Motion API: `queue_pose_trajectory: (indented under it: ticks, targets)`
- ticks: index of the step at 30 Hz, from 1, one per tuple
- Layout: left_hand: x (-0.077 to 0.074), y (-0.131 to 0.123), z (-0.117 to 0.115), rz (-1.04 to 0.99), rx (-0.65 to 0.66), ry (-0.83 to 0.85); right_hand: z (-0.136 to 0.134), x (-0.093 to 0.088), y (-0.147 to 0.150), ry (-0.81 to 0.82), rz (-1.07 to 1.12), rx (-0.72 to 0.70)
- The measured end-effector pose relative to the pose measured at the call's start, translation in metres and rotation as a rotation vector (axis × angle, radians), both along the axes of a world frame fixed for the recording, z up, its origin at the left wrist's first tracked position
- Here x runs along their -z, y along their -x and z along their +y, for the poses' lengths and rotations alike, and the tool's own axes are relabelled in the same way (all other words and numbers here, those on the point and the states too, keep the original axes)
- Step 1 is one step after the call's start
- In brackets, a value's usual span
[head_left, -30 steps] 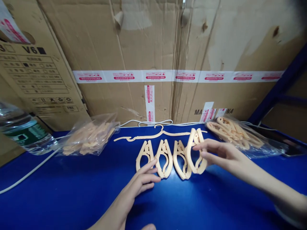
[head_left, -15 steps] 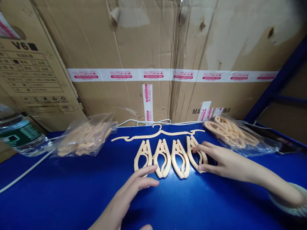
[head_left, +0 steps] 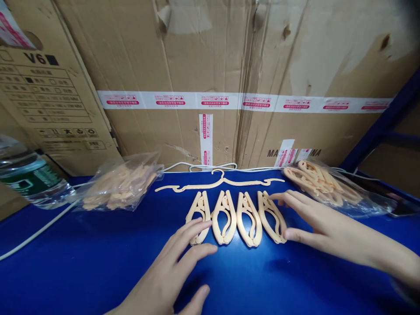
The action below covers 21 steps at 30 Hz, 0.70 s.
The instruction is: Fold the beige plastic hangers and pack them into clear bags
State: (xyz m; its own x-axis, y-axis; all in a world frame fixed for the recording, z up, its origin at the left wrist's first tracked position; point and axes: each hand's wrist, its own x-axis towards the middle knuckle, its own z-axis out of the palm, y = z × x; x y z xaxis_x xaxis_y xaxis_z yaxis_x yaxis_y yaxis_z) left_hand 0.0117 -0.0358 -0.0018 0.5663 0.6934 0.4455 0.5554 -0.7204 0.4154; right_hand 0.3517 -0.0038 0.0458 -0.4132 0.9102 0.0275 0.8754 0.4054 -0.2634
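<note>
Several folded beige travel hangers lie in a row on the blue table. An opened-out hanger [head_left: 210, 185] with its hook up lies behind them. My right hand [head_left: 315, 221] is at the outer side of the rightmost folded hanger [head_left: 279, 215], its fingers apart and the fingertips beside or lightly touching the edge. My left hand [head_left: 170, 262] hovers with spread fingers in front of the leftmost folded hanger [head_left: 206, 209] and partly covers it. Between these two lie a second folded hanger [head_left: 215, 221] and a third one [head_left: 240, 222], close together.
A clear bag of beige hangers [head_left: 123, 183] sits at the left, and another bag of hangers [head_left: 323, 181] at the right. Far left stands a water bottle [head_left: 31, 179] near a white cable [head_left: 39, 236]. Large cardboard boxes [head_left: 183, 57] form the back.
My right hand has loosened from the rightmost folded hanger and drawn slightly right. That hanger now lies straighter in the row. My left fingers have spread wider. The view has shifted a little.
</note>
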Motion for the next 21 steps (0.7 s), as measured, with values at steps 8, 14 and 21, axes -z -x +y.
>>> queue_pose_trajectory:
  ticks: [8,14,21]
  targets:
    - [-0.009,0.001,0.003,0.336,0.077,0.048,-0.034,0.022,0.015,-0.127,-0.025,-0.225]
    - [0.012,-0.004,0.003,0.370,0.048,0.011,-0.035,0.022,0.040,-0.050,-0.034,-0.257]
    - [0.005,0.000,0.003,0.419,0.011,0.011,-0.034,0.025,0.051,-0.084,0.012,-0.283]
